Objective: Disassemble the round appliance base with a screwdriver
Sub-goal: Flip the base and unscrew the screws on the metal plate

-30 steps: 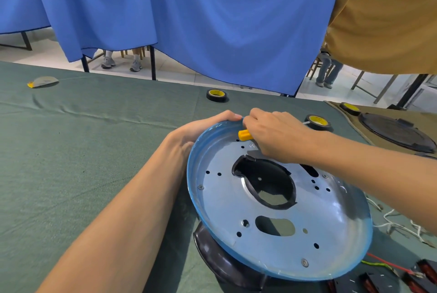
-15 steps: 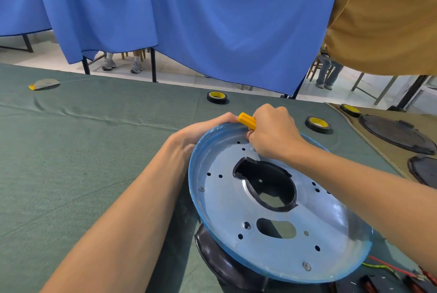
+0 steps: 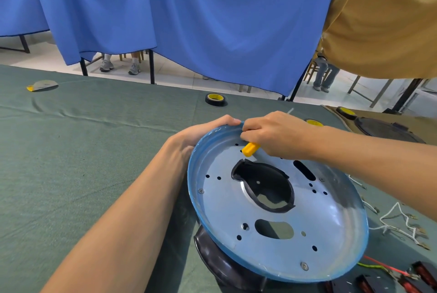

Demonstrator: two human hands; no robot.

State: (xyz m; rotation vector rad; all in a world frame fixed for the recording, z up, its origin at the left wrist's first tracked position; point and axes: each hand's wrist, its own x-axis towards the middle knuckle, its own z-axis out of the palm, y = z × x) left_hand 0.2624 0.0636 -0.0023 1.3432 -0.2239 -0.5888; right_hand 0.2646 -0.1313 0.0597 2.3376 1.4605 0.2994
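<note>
Seat the screwdriver (image 3: 250, 149) tip squarely in a screw head and press down before turning. Note the right hand (image 3: 276, 136) curled round its yellow handle, the left hand (image 3: 201, 134) gripping the far rim of the round appliance base (image 3: 272, 221). Find it tilted on the worktop (image 3: 94, 162): shiny metal disc, blue edge, some screws in place

1 head camera looks down, close over the table (image 3: 71, 150).

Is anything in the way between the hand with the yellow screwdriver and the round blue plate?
No, nothing visible. The right hand holds the screwdriver just over the far part of the round base, and the left hand grips the rim beside it.
</note>
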